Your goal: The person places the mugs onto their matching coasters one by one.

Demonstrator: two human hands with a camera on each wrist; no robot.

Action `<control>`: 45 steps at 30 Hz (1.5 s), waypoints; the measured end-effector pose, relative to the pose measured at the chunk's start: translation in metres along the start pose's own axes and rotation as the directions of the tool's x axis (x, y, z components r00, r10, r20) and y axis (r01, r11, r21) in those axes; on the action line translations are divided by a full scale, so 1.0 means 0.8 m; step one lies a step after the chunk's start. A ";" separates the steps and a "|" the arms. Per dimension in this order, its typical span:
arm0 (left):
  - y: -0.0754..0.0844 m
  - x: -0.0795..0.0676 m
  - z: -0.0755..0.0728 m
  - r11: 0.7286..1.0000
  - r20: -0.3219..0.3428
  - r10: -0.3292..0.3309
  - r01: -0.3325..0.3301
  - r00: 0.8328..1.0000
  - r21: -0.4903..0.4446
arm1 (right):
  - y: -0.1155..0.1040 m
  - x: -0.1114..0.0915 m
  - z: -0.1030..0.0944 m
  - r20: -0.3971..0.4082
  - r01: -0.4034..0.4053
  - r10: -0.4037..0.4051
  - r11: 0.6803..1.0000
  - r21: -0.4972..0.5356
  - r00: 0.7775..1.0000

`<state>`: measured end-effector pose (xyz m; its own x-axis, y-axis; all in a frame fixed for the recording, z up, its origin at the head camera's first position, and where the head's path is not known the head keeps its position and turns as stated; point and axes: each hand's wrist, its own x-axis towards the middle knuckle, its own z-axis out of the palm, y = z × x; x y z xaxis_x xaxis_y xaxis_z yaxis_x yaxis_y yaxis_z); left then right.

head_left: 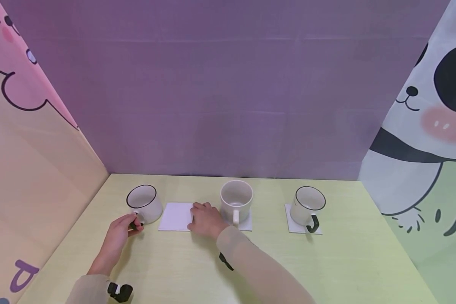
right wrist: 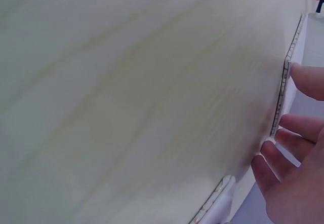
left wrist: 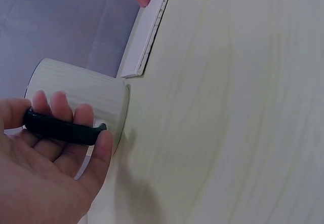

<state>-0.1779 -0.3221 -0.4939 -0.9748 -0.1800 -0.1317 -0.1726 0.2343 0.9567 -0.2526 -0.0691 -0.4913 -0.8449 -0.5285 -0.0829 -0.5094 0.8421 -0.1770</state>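
My left hand (head_left: 118, 236) holds the black handle (left wrist: 61, 127) of a white mug (head_left: 146, 207) with a dark rim, fingers curled behind the handle and thumb at its upper end. The mug's base is close to the tabletop, beside the left end of a flat white square coaster (head_left: 175, 216). My right hand (head_left: 207, 221) reaches down at that coaster's right side. In the right wrist view its thumb and fingers span a thin white coaster (right wrist: 281, 100) lying end to end with the other one; from above the hand mostly hides it.
Right of my right hand, an all-white mug (head_left: 236, 198) stands on a white coaster (head_left: 248, 226). Farther right, a white mug (head_left: 307, 207) with a black handle stands on another coaster (head_left: 294, 227). A purple backdrop (head_left: 228, 105) borders the pale wooden table (head_left: 349, 253) behind.
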 end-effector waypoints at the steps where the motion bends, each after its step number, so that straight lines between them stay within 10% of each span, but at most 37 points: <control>1: 0.001 0.000 0.001 1.000 0.000 0.003 -0.003 1.000 0.000 | 0.000 0.000 0.000 -0.002 -0.002 0.002 1.000 -0.002 1.000; 20: 0.001 0.000 0.018 0.943 -0.142 0.145 -0.180 0.979 -0.280 | -0.005 -0.004 -0.002 -0.001 -0.034 0.034 0.999 0.027 0.999; 45: 0.030 -0.031 0.048 0.938 -0.168 0.231 -0.265 0.958 -0.222 | -0.002 0.000 0.003 -0.004 -0.062 0.063 0.993 0.101 0.998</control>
<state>-0.1634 -0.2753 -0.4777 -0.9503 -0.2786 0.1386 0.1283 0.0551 0.9902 -0.2518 -0.0707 -0.4937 -0.8760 -0.4738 -0.0900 -0.4365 0.8583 -0.2699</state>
